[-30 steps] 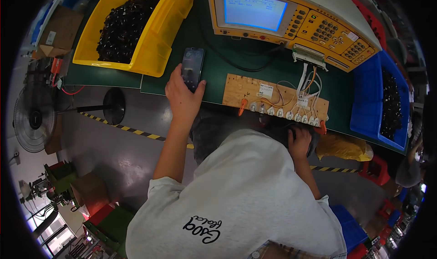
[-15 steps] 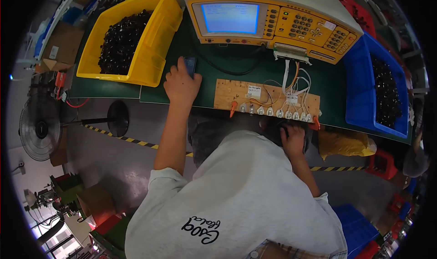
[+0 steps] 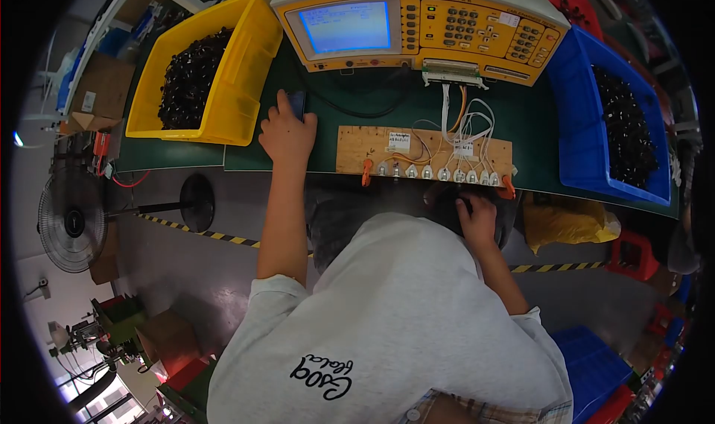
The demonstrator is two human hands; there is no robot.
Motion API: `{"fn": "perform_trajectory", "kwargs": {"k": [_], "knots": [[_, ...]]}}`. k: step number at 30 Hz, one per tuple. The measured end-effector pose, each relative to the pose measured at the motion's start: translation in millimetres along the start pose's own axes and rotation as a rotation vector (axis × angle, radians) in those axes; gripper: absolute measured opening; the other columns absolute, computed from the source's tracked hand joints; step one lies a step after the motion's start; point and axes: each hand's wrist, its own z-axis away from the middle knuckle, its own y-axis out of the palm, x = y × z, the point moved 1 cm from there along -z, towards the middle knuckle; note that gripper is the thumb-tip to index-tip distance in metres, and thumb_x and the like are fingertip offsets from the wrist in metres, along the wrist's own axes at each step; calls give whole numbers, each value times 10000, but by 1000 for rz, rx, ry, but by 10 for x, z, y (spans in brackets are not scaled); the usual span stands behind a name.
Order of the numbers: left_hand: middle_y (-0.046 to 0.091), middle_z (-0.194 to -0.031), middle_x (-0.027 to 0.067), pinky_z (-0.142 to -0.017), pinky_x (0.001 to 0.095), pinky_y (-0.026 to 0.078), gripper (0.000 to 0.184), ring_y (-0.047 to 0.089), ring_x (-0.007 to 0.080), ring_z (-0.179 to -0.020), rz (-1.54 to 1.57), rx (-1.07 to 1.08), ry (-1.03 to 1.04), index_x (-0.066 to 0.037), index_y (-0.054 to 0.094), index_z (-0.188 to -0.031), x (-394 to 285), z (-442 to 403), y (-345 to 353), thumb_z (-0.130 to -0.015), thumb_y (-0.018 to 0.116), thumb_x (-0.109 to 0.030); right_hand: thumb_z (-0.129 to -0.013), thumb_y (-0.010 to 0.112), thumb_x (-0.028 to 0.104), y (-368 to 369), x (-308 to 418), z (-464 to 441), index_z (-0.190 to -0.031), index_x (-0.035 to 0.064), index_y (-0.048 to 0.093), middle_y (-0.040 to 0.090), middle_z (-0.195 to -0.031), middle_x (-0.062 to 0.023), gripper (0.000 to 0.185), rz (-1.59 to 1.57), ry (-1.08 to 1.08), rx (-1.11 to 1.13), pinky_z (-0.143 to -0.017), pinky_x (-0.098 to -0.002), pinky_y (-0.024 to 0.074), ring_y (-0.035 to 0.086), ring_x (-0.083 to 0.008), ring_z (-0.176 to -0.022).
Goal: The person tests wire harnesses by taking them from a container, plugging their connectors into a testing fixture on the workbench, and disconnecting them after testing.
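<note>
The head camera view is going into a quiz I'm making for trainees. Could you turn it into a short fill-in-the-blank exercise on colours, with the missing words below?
1. The tabletop by the phone, which the left hand partly covers, is ____.
2. The left-hand bin, holding small black parts, is ____.
3. The right-hand bin, beside the instrument, is ____.
4. The clips at both ends of the wooden board are ____.

Missing words: green; yellow; blue; orange.
</note>
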Motion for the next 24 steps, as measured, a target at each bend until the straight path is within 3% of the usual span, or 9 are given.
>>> {"fn": "perform_trajectory", "kwargs": {"k": [1, 3, 9, 12, 15, 17, 20, 22, 24], "knots": [[605, -1104, 184, -712, 489, 523, 732, 624, 363, -939, -3, -2, -2, -91, 428, -1406, 9, 29, -3, -772, 645, -385, -876, 655, 228, -36, 69, -8, -1045, 71, 670, 663, -972, -115, 231, -3, -2, 1, -850, -387, 457, 619, -282, -915], [589, -1171, 205, -768, 492, 513, 712, 608, 393, -999, 0, -68, 53, -86, 413, -1416, 30, 102, -26, -806, 655, -363, -937, 611, 223, -59, 275, -34, -1048, 35, 659, 679, -976, -101, 223, -698, 274, 261, -829, -305, 477, 629, -191, -893], [584, -1200, 212, -854, 460, 493, 464, 598, 400, -1023, 243, -474, 467, -56, 531, -1303, 192, 38, -862, -881, 620, -225, -980, 556, 218, -95, 842, -122, -1009, -16, 643, 675, -1008, -89, 252, -1191, 264, 571, -832, -278, 479, 610, -138, -859], [616, -1151, 198, -860, 446, 497, 339, 617, 368, -996, 246, -484, 419, -58, 593, -1220, 572, -513, -1233, -907, 577, -187, -991, 516, 208, 88, 789, -172, -1022, -17, 612, 663, -981, -98, 247, -1212, 296, 519, -783, -303, 507, 621, -152, -810], [644, -1098, 181, -852, 452, 501, 307, 628, 347, -999, 166, -395, 262, -69, 605, -1204, 1069, -1260, -1226, -923, 556, -181, -974, 548, 190, 45, 840, -210, -866, -16, 635, 673, -928, -88, 248, -1240, 396, 505, -752, -283, 492, 595, -130, -770], [642, -1130, 192, -851, 459, 502, 364, 622, 367, -1008, 12, -102, 115, -69, 594, -1229, 1589, -1771, -876, -908, 593, -243, -960, 549, 164, -46, 831, -193, -842, -11, 637, 671, -880, -82, 229, -1219, 406, 521, -727, -275, 490, 595, -126, -750], [660, -1099, 212, -904, 459, 483, 412, 607, 406, -1036, 82, 14, 223, -6, 620, -1180, 2170, -2066, -316, -898, 614, -305, -932, 549, 110, -297, 864, -43, -794, -2, 637, 662, -796, -69, 198, -1098, 334, 571, -685, -262, 483, 594, -122, -715], [663, -1001, 247, -844, 473, 491, 408, 613, 424, -970, 43, 287, 199, 7, 673, -1045, 2158, -2134, -329, -845, 665, -349, -895, 557, 56, -626, 887, 22, -749, 4, 637, 652, -749, -61, 175, -868, 193, 566, -643, -254, 474, 596, -119, -699], [627, -817, 268, -708, 516, 461, 300, 594, 446, -838, 78, 255, 333, 17, 662, -780, 2041, -2173, -298, -816, 658, -281, -909, 560, 96, -1103, 784, -29, -760, 7, 648, 646, -747, -59, 194, -884, 177, 358, -631, -257, 474, 591, -116, -687]]}}
